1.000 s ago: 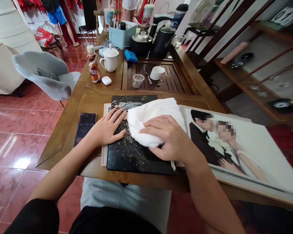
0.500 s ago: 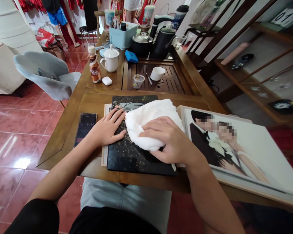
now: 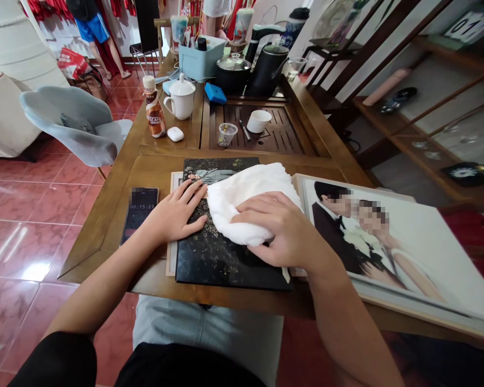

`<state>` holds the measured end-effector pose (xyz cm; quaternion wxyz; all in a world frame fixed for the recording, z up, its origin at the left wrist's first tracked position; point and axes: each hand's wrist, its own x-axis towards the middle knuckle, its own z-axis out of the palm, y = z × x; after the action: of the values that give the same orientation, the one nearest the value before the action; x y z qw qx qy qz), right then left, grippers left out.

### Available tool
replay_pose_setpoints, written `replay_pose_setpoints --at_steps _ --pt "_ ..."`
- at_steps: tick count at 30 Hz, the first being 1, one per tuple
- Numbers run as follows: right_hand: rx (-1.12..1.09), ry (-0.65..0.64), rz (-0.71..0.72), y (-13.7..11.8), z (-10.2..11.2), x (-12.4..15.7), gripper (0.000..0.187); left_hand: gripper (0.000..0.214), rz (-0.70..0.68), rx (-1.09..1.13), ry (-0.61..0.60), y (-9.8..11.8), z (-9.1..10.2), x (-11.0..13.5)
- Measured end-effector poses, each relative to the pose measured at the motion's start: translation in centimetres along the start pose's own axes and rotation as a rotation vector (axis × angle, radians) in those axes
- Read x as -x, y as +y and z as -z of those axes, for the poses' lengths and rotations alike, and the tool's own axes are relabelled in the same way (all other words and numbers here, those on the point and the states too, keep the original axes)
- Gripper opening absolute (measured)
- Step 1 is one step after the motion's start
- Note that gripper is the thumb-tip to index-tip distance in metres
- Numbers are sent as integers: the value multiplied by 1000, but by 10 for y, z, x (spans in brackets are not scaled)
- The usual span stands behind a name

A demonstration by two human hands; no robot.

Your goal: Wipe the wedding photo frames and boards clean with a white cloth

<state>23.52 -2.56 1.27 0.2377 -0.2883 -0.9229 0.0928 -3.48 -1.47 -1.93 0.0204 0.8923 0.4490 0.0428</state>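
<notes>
Pressing flat on the left edge of a dark photo panel (image 3: 221,260), the person's left hand (image 3: 173,215) has its fingers open and spread, holding nothing. Left of the panel, just beside that hand, a phone (image 3: 139,212) lies face up on the table (image 3: 153,166), near its left edge; a wide sideways sweep could, I judge, knock it toward the floor. The panel rests on a pale frame (image 3: 171,263), and its near edge reaches the table's near edge above the person's lap, so a hard pull toward the body could slide it off. On the panel's far right part lies a bunched white cloth (image 3: 246,196). The right hand (image 3: 284,231) sits on top of it, fingers curled over it and thumb tucked at its near side, gripping it. Right of the panel, very close, a large framed portrait (image 3: 419,258) seems to overhang the table; a bump from the right forearm might tip it. Beyond the panel, a bare wooden strip gives some room before a tea tray (image 3: 284,137) holding cups.
</notes>
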Motion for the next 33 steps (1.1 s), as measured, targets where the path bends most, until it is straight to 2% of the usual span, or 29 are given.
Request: replay_pose_setpoints --at_steps 4,10,16,22,29,33 --pt "91 41 -64 1 -1 1 31 76 2 -2 2 0 0 0" --pt "-53 -15 50 0 0 -1 30 70 -12 2 23 0 0 0" --pt "105 43 -82 1 -2 0 31 74 1 18 18 -1 -1 0" --pt "-47 -15 40 -1 -1 -1 28 70 -4 14 32 0 -2 1" --pt "118 51 -73 3 -2 0 31 75 4 14 12 0 -1 0" --pt "8 8 20 -1 -1 -1 30 73 -3 18 16 -1 0 1"
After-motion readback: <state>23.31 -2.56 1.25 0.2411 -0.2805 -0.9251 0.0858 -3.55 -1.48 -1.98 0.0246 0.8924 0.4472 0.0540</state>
